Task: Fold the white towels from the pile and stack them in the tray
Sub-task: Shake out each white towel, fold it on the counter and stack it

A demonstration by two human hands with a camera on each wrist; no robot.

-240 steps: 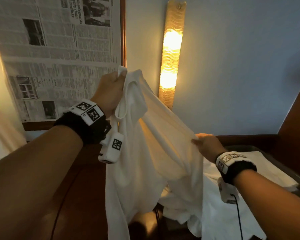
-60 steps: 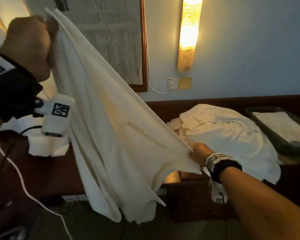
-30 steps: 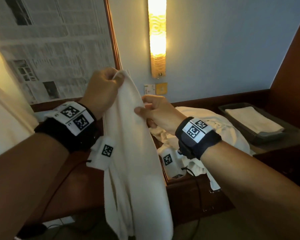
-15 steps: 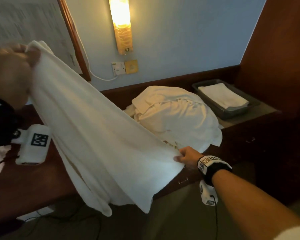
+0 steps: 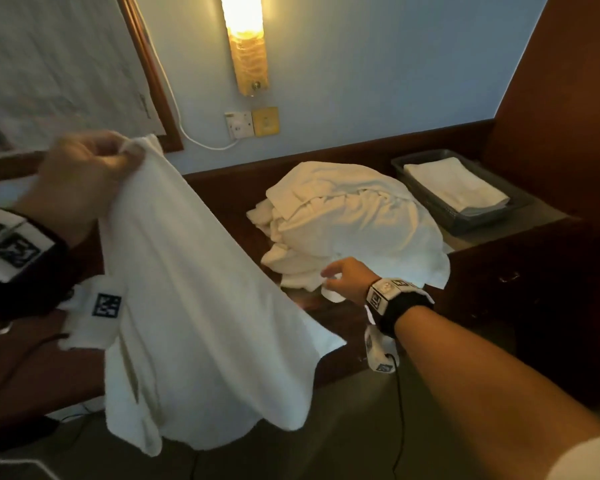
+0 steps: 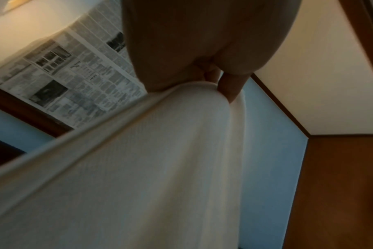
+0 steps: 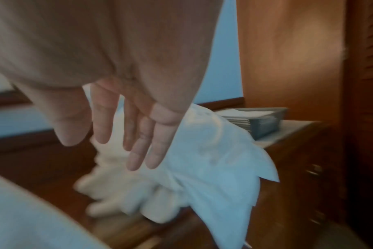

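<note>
My left hand (image 5: 118, 157) is raised at the left and pinches the top corner of a white towel (image 5: 201, 323), which hangs down in front of the dark wooden counter (image 5: 347, 327). In the left wrist view its fingers (image 6: 228, 87) curl over the towel's folded edge (image 6: 160, 160). My right hand (image 5: 329, 277) hovers low beside the rumpled pile of white towels (image 5: 354, 226), its fingers (image 7: 138, 148) straight and holding nothing. At the far right a dark tray (image 5: 478, 216) holds a folded white towel (image 5: 454, 183).
A lit wall lamp (image 5: 245, 43) and a socket plate (image 5: 252, 123) are on the blue wall behind the pile. A framed newspaper print (image 5: 56, 64) hangs at the upper left. A tall wooden panel (image 5: 561, 116) stands right of the tray. Cables trail on the floor.
My right hand has let go of the towel's lower corner and risen toward the pile. The towel now hangs from my left hand alone, which has moved inward.
</note>
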